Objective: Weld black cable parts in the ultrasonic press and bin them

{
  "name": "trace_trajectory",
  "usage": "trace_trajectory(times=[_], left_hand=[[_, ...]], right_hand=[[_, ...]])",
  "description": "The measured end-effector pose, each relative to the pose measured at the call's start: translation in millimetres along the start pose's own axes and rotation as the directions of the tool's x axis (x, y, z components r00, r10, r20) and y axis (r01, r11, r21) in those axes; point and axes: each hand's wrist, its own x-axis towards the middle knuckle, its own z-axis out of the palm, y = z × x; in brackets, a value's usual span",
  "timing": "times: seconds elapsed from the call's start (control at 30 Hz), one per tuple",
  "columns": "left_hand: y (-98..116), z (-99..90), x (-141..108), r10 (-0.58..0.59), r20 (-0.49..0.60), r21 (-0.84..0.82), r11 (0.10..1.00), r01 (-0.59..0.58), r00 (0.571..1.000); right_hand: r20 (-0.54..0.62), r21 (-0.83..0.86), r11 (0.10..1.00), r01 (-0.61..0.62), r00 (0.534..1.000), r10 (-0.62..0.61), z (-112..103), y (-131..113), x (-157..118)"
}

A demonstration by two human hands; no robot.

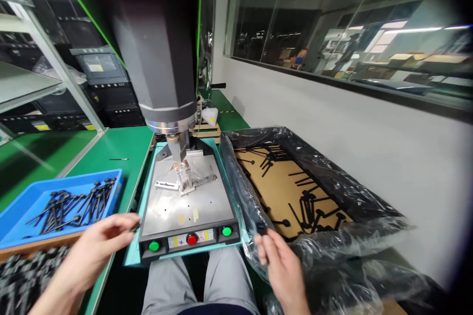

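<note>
At the machine's left front edge, my left hand (107, 238) pinches a small black part (135, 227) between thumb and fingertips. My right hand (279, 261) is over the near left edge of the plastic-lined box (258, 206), its fingers curled around a small dark piece (261, 229) too unclear to name. Between the hands stands a press machine (158, 49) with a metal plate (173, 211), a metal fixture (185, 177) under its head, and green and red buttons along the front. Neither hand touches the fixture.
A blue tray (120, 182) of black rod-like parts lies on the left, with a heap of black parts (29, 275) nearer. More black rods (306, 206) lie on cardboard inside the box on the right. Shelving (55, 54) stands at the back left.
</note>
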Motion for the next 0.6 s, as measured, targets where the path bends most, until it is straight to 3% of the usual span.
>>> trace_trajectory(times=[0.03, 0.1, 0.23, 0.4, 0.6], left_hand=[[-2.0, 14.9, 3.1, 0.048, 0.167, -0.099, 0.995, -0.031, 0.985], [-6.0, 45.4, 5.9, 0.105, 0.344, -0.252, 0.968, -0.016, 0.933], [-14.4, 86.5, 0.6, 0.155, 0.489, -0.411, 0.909, 0.070, 0.858], [-25.7, 91.0, -5.2, 0.183, 0.554, -0.457, 0.882, 0.113, 0.812], [-32.6, 85.4, -0.2, 0.197, 0.557, -0.452, 0.887, 0.095, 0.807]], right_hand=[[0.124, 0.027, 1.000, -0.009, 0.992, 0.005, 21.2, -0.6, -2.5], [0.323, 0.043, 0.998, 0.042, 0.945, -0.054, 56.2, -1.9, -8.7], [0.548, 0.045, 0.981, 0.189, 0.816, -0.182, 93.8, -9.3, -18.8], [0.587, 0.052, 0.974, 0.219, 0.783, -0.207, 104.2, -14.3, -20.8], [0.606, 0.042, 0.981, 0.188, 0.776, -0.174, 110.5, -13.0, -24.0]])
